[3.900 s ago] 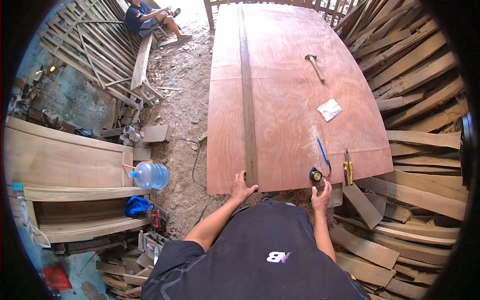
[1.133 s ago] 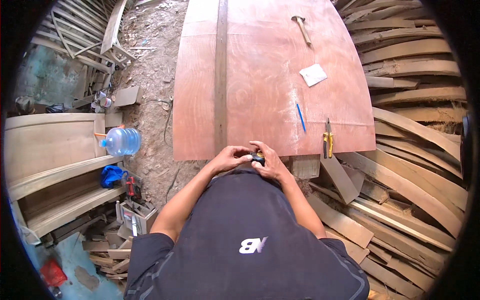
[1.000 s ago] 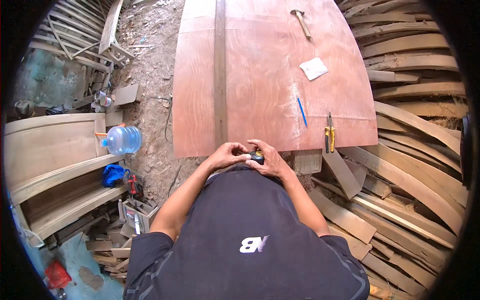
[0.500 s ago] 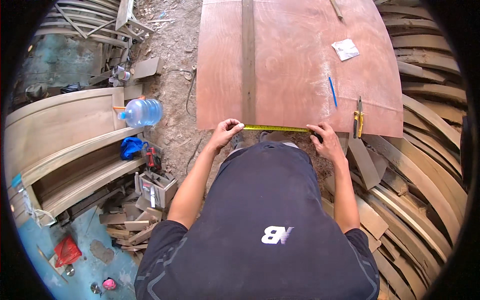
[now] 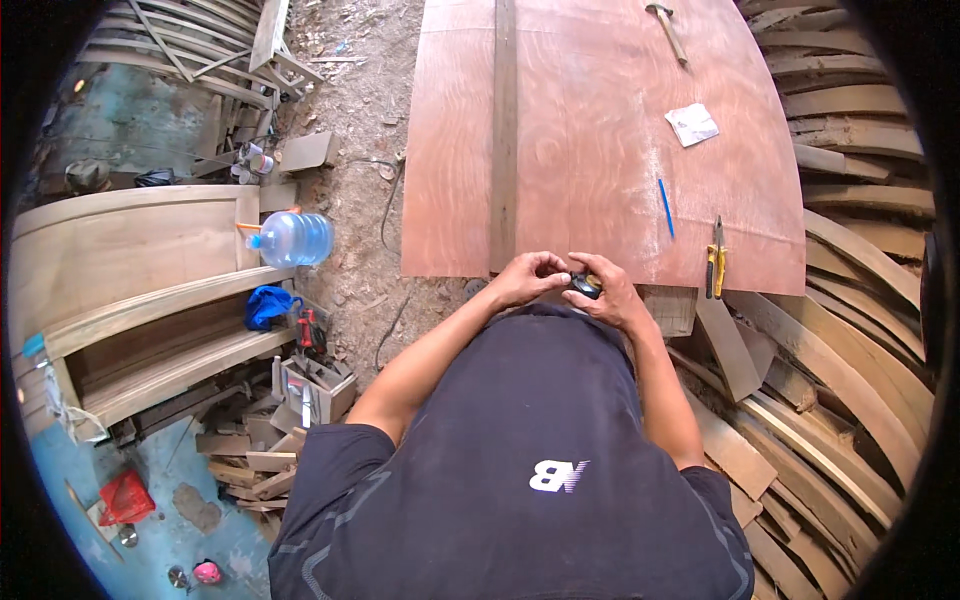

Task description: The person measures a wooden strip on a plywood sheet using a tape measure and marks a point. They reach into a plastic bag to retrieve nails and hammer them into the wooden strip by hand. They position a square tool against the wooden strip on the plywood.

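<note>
My right hand (image 5: 610, 297) grips a black and yellow tape measure (image 5: 586, 284) just in front of the near edge of a large reddish plywood sheet (image 5: 450, 150). My left hand (image 5: 528, 280) has its fingers closed at the tape's left side, where its end would be; no blade shows stretched out. A long dark wooden strip (image 5: 503, 130) lies lengthwise on the plywood. A hammer (image 5: 673, 45), a white paper packet (image 5: 692, 125), a blue pencil (image 5: 666, 210) and yellow-handled pliers (image 5: 716, 268) lie on its right half.
Curved offcuts (image 5: 855, 260) are piled at the right. At left are a wooden panel with ledges (image 5: 130, 235), a large blue water bottle (image 5: 298, 240), a blue cloth (image 5: 265, 305), a red tool (image 5: 308, 330) and scrap wood (image 5: 260, 460). Cables lie on the littered ground (image 5: 350, 210).
Half a second ago my hands were apart with the yellow blade stretched between them along the plywood edge; now they are close together at the housing and the blade is drawn in.
</note>
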A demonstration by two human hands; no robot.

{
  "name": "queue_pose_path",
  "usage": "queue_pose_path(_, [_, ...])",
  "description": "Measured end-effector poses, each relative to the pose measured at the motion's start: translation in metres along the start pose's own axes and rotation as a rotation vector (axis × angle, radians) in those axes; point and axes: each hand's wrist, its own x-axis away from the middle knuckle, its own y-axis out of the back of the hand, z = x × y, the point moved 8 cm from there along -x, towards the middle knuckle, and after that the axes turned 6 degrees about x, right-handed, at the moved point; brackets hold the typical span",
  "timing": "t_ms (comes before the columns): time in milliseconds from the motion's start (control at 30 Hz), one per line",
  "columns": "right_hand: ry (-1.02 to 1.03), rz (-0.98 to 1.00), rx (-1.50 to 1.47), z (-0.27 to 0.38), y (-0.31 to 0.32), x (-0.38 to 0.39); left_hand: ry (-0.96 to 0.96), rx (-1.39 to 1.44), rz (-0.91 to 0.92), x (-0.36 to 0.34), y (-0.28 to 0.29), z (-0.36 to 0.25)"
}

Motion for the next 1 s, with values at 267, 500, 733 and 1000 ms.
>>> queue_pose_path(267, [-0.225,-0.231,0.423,-0.126,0.047,-0.009,0.049,0.031,-0.236,0.070,0.075,0.029])
queue_pose_path(500, [-0.250,-0.389,0.540,-0.166,0.056,-0.013,0.068,0.015,-0.797,0.206,0.142,0.088])
queue_pose_path(733, [-0.265,-0.457,0.724,-0.091,0.032,-0.028,0.439,0.058,-1.193,0.408,0.141,0.288])
queue_pose_path(1000, [-0.012,-0.569,0.547,0.057,-0.071,-0.109,0.713,0.510,-1.152,0.482,0.161,0.369])
